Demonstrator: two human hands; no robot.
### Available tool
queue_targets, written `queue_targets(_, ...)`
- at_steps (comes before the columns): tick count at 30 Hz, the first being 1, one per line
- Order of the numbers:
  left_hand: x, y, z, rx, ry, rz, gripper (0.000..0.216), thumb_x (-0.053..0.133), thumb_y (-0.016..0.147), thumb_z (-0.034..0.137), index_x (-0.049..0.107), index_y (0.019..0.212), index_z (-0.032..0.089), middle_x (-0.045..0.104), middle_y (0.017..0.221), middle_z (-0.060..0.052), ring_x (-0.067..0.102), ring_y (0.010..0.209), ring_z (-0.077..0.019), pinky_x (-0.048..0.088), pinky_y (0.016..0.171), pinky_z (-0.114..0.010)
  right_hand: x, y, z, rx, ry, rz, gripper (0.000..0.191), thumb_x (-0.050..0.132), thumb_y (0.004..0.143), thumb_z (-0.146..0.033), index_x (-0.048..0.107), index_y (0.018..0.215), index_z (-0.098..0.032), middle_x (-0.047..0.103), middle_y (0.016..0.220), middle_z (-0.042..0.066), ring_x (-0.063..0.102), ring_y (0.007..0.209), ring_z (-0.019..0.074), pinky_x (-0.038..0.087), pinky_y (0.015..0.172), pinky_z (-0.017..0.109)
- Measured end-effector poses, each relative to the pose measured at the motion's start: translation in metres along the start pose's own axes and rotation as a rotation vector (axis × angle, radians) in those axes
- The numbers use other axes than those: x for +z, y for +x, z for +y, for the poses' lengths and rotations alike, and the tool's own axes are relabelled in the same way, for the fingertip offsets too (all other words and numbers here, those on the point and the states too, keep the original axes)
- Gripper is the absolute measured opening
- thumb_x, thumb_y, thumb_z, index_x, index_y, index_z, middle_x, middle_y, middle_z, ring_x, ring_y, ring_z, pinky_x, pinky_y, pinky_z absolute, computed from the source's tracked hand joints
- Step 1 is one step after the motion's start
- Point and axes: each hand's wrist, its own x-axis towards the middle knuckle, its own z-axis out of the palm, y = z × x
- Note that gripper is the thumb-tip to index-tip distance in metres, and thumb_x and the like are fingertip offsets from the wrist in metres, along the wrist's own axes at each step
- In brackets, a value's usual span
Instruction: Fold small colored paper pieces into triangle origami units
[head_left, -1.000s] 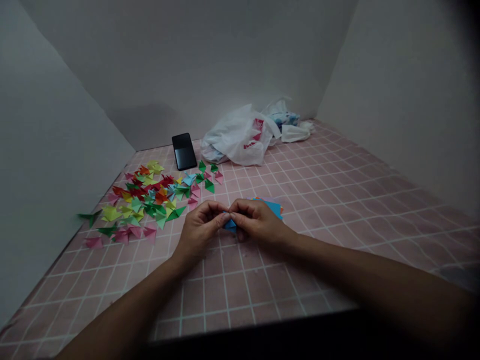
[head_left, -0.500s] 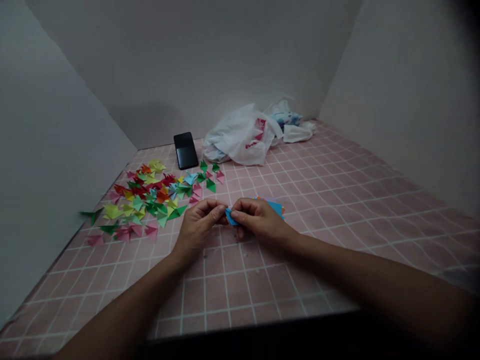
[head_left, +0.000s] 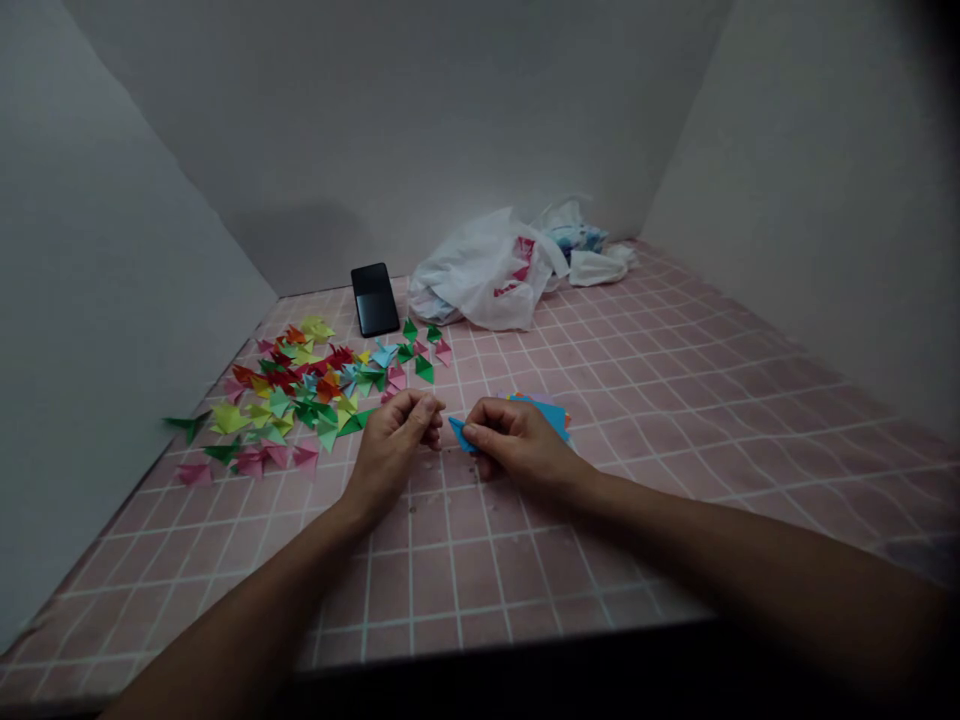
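A small folded piece of blue paper [head_left: 460,433] is pinched between the thumb and fingers of my right hand [head_left: 506,437], its pointed end facing left. My left hand [head_left: 400,432] is just to the left, apart from the paper. Its fingers are curled with the thumb against them, and nothing shows in them. Behind my right hand lies a stack of coloured paper sheets [head_left: 551,414], blue on top, partly hidden by the hand. Many small folded paper pieces [head_left: 279,403] in red, yellow, green, pink and blue are spread to the left.
A black phone [head_left: 375,300] leans near the back wall. A crumpled white plastic bag [head_left: 484,270] with red print lies right of it, beside a smaller white and blue bundle [head_left: 581,240]. Pink checked cloth [head_left: 675,400] covers the table. Walls stand left, behind and right.
My left hand has let go of the blue paper and drawn slightly left. The paper stays in my right hand, more of its point showing. The whole view has shifted slightly.
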Motion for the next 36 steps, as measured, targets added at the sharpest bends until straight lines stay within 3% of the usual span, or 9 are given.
queue_targets(2, 0.000, 0.000, 0.001, -0.015, 0.003, -0.046, 0.023, 0.066, 0.084, 0.039, 0.067, 0.089, 0.017, 0.061, 0.075, 0.002, 0.056, 0.064, -0.0118, 0.046, 0.061, -0.024, -0.001, 0.001, 0.000, -0.011, 0.007, -0.002, 0.020, 0.060, 0.085, -0.031, 0.053, 0.071, -0.019, 0.050, 0.056, -0.005, 0.049, 0.047, 0.0076, 0.039, 0.048, 0.022)
queue_targets(4, 0.002, -0.002, 0.003, -0.014, 0.060, -0.082, 0.021, 0.069, 0.082, 0.037, 0.067, 0.081, 0.017, 0.061, 0.070, 0.002, 0.054, 0.061, -0.0112, 0.043, 0.058, -0.023, -0.001, 0.001, 0.001, -0.013, 0.011, -0.009, 0.022, 0.062, 0.085, -0.033, 0.053, 0.071, -0.019, 0.051, 0.057, -0.005, 0.049, 0.048, 0.0079, 0.039, 0.048, 0.022)
queue_targets(7, 0.005, -0.007, 0.006, 0.042, 0.144, -0.066, 0.026, 0.067, 0.084, 0.035, 0.062, 0.066, 0.017, 0.057, 0.060, 0.003, 0.051, 0.056, -0.0103, 0.040, 0.055, -0.022, 0.000, 0.001, 0.001, -0.010, 0.023, -0.040, 0.024, 0.063, 0.085, -0.035, 0.054, 0.070, -0.019, 0.052, 0.055, -0.004, 0.050, 0.048, 0.0082, 0.038, 0.048, 0.022)
queue_targets(12, 0.004, -0.007, 0.007, 0.039, 0.109, -0.052, 0.033, 0.063, 0.087, 0.036, 0.058, 0.061, 0.017, 0.057, 0.056, 0.002, 0.051, 0.052, -0.0104, 0.041, 0.054, -0.023, -0.001, 0.000, 0.003, 0.005, 0.092, -0.058, 0.024, 0.065, 0.086, -0.036, 0.057, 0.072, -0.018, 0.056, 0.055, -0.004, 0.051, 0.048, 0.0086, 0.038, 0.049, 0.023)
queue_targets(15, 0.002, -0.004, 0.003, 0.028, -0.013, -0.092, 0.032, 0.061, 0.089, 0.040, 0.063, 0.068, 0.016, 0.061, 0.063, 0.000, 0.056, 0.058, -0.0115, 0.046, 0.060, -0.024, -0.003, 0.002, 0.005, 0.021, 0.192, -0.053, 0.024, 0.067, 0.085, -0.037, 0.057, 0.074, -0.018, 0.059, 0.057, -0.004, 0.053, 0.047, 0.0084, 0.040, 0.049, 0.023)
queue_targets(20, 0.005, -0.004, -0.001, -0.040, -0.183, -0.174, 0.028, 0.073, 0.081, 0.036, 0.070, 0.102, 0.017, 0.067, 0.080, -0.002, 0.060, 0.064, -0.0117, 0.050, 0.064, -0.025, -0.004, 0.007, 0.008, 0.066, 0.361, -0.058, 0.030, 0.071, 0.082, -0.042, 0.056, 0.073, -0.017, 0.060, 0.055, -0.003, 0.052, 0.044, 0.0082, 0.042, 0.048, 0.022)
queue_targets(23, 0.008, -0.006, -0.002, -0.090, -0.247, -0.204, 0.028, 0.074, 0.080, 0.035, 0.070, 0.101, 0.018, 0.068, 0.082, -0.003, 0.062, 0.065, -0.0132, 0.052, 0.065, -0.028, -0.004, 0.008, 0.009, 0.084, 0.404, -0.078, 0.031, 0.073, 0.080, -0.042, 0.056, 0.074, -0.018, 0.059, 0.054, -0.004, 0.051, 0.042, 0.0079, 0.043, 0.046, 0.022)
queue_targets(28, 0.006, -0.005, -0.002, -0.093, -0.242, -0.140, 0.023, 0.075, 0.079, 0.032, 0.068, 0.094, 0.017, 0.069, 0.082, -0.003, 0.063, 0.066, -0.0126, 0.052, 0.065, -0.026, -0.003, 0.008, 0.009, 0.093, 0.363, -0.058, 0.027, 0.071, 0.082, -0.041, 0.055, 0.084, -0.019, 0.058, 0.054, -0.006, 0.051, 0.039, 0.0078, 0.042, 0.043, 0.021)
queue_targets(36, 0.007, -0.004, 0.003, 0.023, -0.180, -0.103, 0.023, 0.075, 0.074, 0.023, 0.063, 0.093, 0.017, 0.067, 0.077, 0.000, 0.064, 0.068, -0.0126, 0.052, 0.067, -0.025, -0.002, 0.008, 0.004, -0.121, 0.181, -0.011, 0.017, 0.062, 0.086, -0.032, 0.050, 0.091, -0.021, 0.059, 0.068, -0.006, 0.058, 0.049, 0.0087, 0.046, 0.050, 0.022)
